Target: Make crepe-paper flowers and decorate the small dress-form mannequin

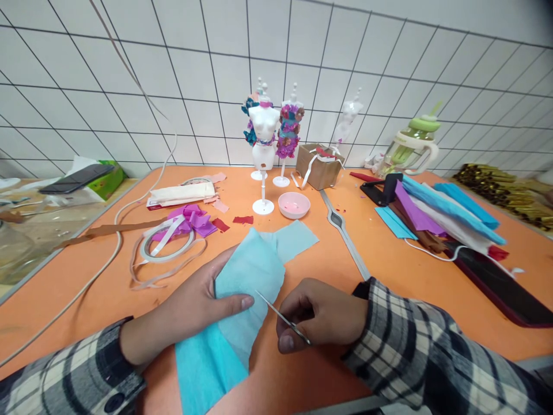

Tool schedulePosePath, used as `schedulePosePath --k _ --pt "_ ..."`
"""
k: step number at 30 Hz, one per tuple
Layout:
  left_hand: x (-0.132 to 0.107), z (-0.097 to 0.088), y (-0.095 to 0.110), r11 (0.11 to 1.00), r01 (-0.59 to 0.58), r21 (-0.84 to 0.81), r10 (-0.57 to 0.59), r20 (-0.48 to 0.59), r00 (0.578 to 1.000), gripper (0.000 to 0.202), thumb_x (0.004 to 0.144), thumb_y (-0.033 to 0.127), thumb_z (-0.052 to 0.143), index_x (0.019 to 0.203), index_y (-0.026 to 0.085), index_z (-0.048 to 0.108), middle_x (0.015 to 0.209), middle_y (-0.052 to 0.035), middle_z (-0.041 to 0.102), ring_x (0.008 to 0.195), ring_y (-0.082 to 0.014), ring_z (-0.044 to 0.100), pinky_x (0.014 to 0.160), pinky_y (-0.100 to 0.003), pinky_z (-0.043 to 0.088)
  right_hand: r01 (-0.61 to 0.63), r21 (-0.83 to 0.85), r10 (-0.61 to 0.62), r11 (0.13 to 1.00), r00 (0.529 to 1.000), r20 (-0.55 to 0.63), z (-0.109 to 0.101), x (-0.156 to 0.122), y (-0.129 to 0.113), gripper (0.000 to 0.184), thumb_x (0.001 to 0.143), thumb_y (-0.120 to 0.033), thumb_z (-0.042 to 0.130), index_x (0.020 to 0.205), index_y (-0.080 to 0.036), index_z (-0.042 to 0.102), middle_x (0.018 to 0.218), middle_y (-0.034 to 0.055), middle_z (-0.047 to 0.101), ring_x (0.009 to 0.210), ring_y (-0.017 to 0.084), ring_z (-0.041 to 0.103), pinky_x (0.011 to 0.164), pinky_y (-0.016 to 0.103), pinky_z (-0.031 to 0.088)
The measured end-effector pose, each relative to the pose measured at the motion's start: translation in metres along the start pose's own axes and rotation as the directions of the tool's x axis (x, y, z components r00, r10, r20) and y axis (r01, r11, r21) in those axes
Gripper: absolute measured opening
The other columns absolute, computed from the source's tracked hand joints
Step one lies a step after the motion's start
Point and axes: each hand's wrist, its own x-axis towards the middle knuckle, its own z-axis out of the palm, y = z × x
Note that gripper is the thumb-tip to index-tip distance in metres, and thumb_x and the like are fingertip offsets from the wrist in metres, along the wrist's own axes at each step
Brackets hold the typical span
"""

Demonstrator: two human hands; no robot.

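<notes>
My left hand (190,308) grips a folded piece of light blue tissue paper (246,288) on the orange table, thumb on top of the sheet. My right hand (322,314) is closed round small scissors (280,316), whose thin blades point up and left toward the paper's right edge. A brighter blue layer of the paper (207,369) hangs toward me.
Behind stand small white mannequins (263,138) dressed in paper flowers, a pink bowl (294,204), a brown paper bag (319,164), a tape roll (166,245) with purple scraps (192,219), stacked coloured paper sheets (444,213) at right, and a ruler (345,236).
</notes>
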Motion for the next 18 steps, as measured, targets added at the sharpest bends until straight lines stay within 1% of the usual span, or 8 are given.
schedulePosePath --k 2,3,6,8,9,13,15,18 --pt "-0.0005 0.0005 0.0016 1.000 -0.004 0.009 0.004 -0.002 1.000 0.071 0.075 0.038 0.081 0.139 0.025 0.053 0.086 -0.0021 0.075 0.102 -0.0315 0.068 0.083 -0.036 0.058 0.001 0.006 -0.001 1.000 1.000 0.004 0.0004 -0.0002 -0.0013 0.043 0.071 -0.052 0.080 0.077 -0.012 0.067 0.060 -0.0049 0.050 0.056 0.007 0.042 0.054 0.022 0.030" --pt "-0.0007 0.0009 0.0023 1.000 -0.005 0.015 0.005 -0.001 1.000 0.071 0.076 0.038 0.080 0.139 0.025 0.053 0.085 -0.0019 0.075 0.103 -0.0317 0.068 0.083 -0.036 0.058 0.007 0.015 -0.007 1.000 1.000 0.010 0.0008 -0.0001 -0.0018 0.043 0.071 -0.052 0.080 0.077 -0.011 0.067 0.060 -0.0044 0.051 0.056 0.007 0.044 0.054 0.022 0.031" --pt "-0.0011 0.0021 0.0032 1.000 -0.003 0.024 0.003 0.012 1.000 0.072 0.076 0.038 0.080 0.141 0.025 0.051 0.095 -0.0032 0.075 0.103 -0.0308 0.068 0.082 -0.034 0.058 0.029 0.054 -0.031 0.998 0.999 0.031 0.0016 0.0004 -0.0025 0.043 0.071 -0.052 0.080 0.077 -0.011 0.066 0.061 -0.0032 0.054 0.057 0.008 0.048 0.055 0.021 0.035" --pt "-0.0009 0.0026 0.0030 1.000 -0.005 0.023 0.004 0.020 1.000 0.073 0.076 0.037 0.081 0.141 0.026 0.050 0.103 -0.0038 0.075 0.103 -0.0299 0.068 0.081 -0.032 0.058 0.040 0.066 -0.043 0.997 0.998 0.040 0.0018 0.0008 -0.0019 0.043 0.072 -0.052 0.080 0.076 -0.011 0.065 0.061 -0.0033 0.053 0.057 0.008 0.048 0.055 0.021 0.036" --pt "-0.0007 0.0028 0.0030 1.000 -0.007 0.022 0.006 0.020 1.000 0.073 0.076 0.037 0.081 0.141 0.027 0.050 0.104 -0.0036 0.075 0.103 -0.0297 0.068 0.081 -0.032 0.058 0.044 0.063 -0.047 0.997 0.998 0.041 0.0017 0.0009 -0.0013 0.043 0.072 -0.051 0.080 0.075 -0.011 0.065 0.061 -0.0035 0.052 0.057 0.008 0.048 0.055 0.021 0.035" --pt "0.0005 0.0026 0.0042 1.000 -0.014 0.020 0.014 0.007 1.000 0.071 0.076 0.039 0.080 0.139 0.026 0.052 0.089 -0.0016 0.074 0.104 -0.0310 0.067 0.082 -0.033 0.058 0.038 0.034 -0.038 0.999 0.999 0.015 0.0010 0.0007 0.0000 0.042 0.071 -0.049 0.081 0.072 -0.011 0.064 0.059 -0.0049 0.049 0.055 0.006 0.043 0.053 0.021 0.030" --pt "0.0004 0.0022 0.0047 1.000 -0.017 0.022 0.017 0.008 1.000 0.071 0.075 0.040 0.081 0.139 0.025 0.052 0.084 -0.0011 0.072 0.103 -0.0312 0.067 0.080 -0.032 0.058 0.025 0.026 -0.025 0.999 1.000 0.006 0.0009 0.0004 -0.0006 0.042 0.071 -0.049 0.081 0.074 -0.011 0.065 0.059 -0.0047 0.050 0.056 0.007 0.043 0.054 0.021 0.031" --pt "-0.0008 0.0018 0.0036 1.000 -0.012 0.013 0.012 0.033 0.999 0.073 0.076 0.041 0.080 0.141 0.025 0.048 0.092 -0.0027 0.073 0.101 -0.0298 0.068 0.075 -0.031 0.059 0.018 0.041 -0.019 0.999 0.999 0.028 0.0011 0.0006 -0.0020 0.043 0.071 -0.051 0.081 0.076 -0.011 0.065 0.061 -0.0041 0.052 0.056 0.007 0.046 0.055 0.021 0.033"
